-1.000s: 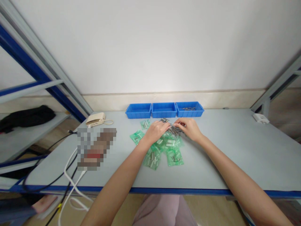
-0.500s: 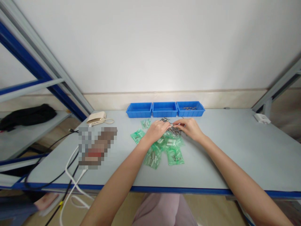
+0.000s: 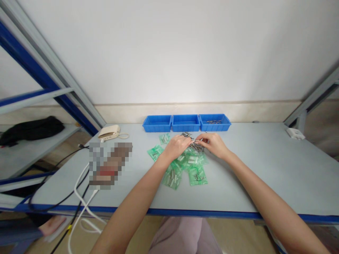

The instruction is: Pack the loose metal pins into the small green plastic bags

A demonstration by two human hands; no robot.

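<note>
Above a pile of thin dark metal rods [image 3: 196, 147], my left hand [image 3: 178, 146] and my right hand [image 3: 213, 144] meet with their fingertips close together. A small silvery metal rod [image 3: 197, 140] shows between them. My right thumb and index finger pinch it. Closed fingers on my left hand are at its other end, but what exactly they grip is too small to make out. Several green plastic bags [image 3: 198, 175] with metal and white pieces inside lie in front of the pile and to its left, partly under my left wrist.
Behind the pile stand three blue bins: left [image 3: 157, 128], middle [image 3: 185, 127] and right [image 3: 215, 127], the right one with a few rods inside. A cream box [image 3: 109, 132], a blurred-out object [image 3: 113, 164] and white cables [image 3: 79, 192] lie left. A white adapter [image 3: 295, 133] is far right.
Both hands stay in almost the same place. The fingertips have shifted slightly, and the metal rod between them shows a little more clearly.
</note>
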